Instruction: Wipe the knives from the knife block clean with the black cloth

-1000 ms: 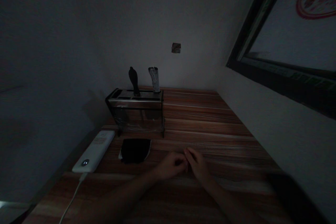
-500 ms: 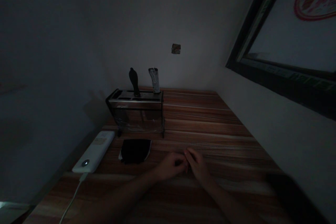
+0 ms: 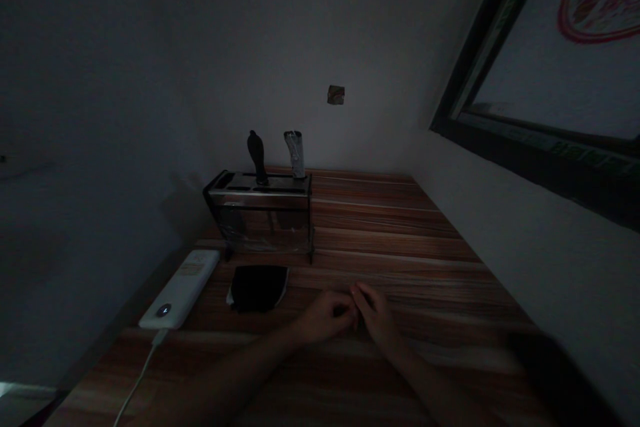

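My left hand (image 3: 329, 315) rests on the wood-grain table (image 3: 380, 213), its fingers curled round with a dark gap between thumb and fingers. Against its fingertips lies my right hand (image 3: 374, 312), closed too, thumb and fingers bent inward. Where the two meet, the dim light and the fingers hide whatever they may hold. To the left of my hands is a folded black cloth-like item (image 3: 259, 287) with a pale edge, apart from them.
A knife rack (image 3: 260, 213) stands behind, holding a black-handled tool (image 3: 257, 155) and a grey-wrapped handle (image 3: 295, 153). At left lies a white power bank (image 3: 181, 288) with a cable (image 3: 136, 383). A dark blurred object (image 3: 555, 373) is at lower right. A framed picture (image 3: 560, 93) hangs on the right wall.
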